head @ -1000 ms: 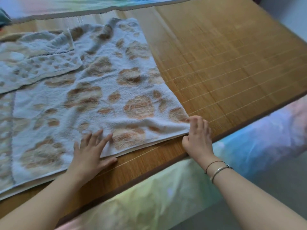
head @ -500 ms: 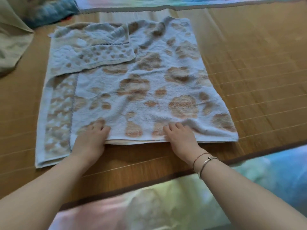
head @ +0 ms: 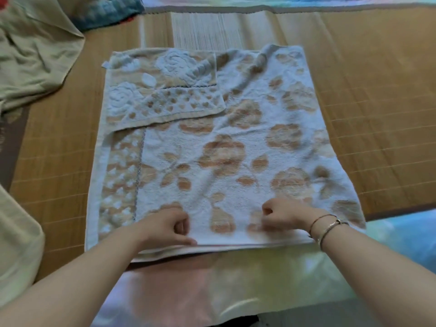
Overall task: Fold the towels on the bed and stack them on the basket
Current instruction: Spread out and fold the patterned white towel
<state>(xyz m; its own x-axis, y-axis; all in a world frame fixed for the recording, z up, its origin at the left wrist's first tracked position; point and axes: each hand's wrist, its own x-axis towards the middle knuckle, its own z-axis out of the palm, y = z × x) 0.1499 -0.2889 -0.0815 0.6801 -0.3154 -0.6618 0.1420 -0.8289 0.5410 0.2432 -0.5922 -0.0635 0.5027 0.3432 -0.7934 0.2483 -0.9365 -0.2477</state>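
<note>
Both hands grip the near edge of the white terry towel with orange flower print (head: pixel 236 147): the left hand (head: pixel 168 228) has its fingers curled over the hem with the thumb along the edge, and the right hand (head: pixel 282 214), with thin bracelets (head: pixel 326 226) at its wrist, pinches the hem in curled fingers. The towel lies flat on the brown bamboo mat (head: pixel 368 95) covering the bed, its far left corner turned back over itself. Farther left, a crumpled beige cloth (head: pixel 35 50) rests on the mat.
</note>
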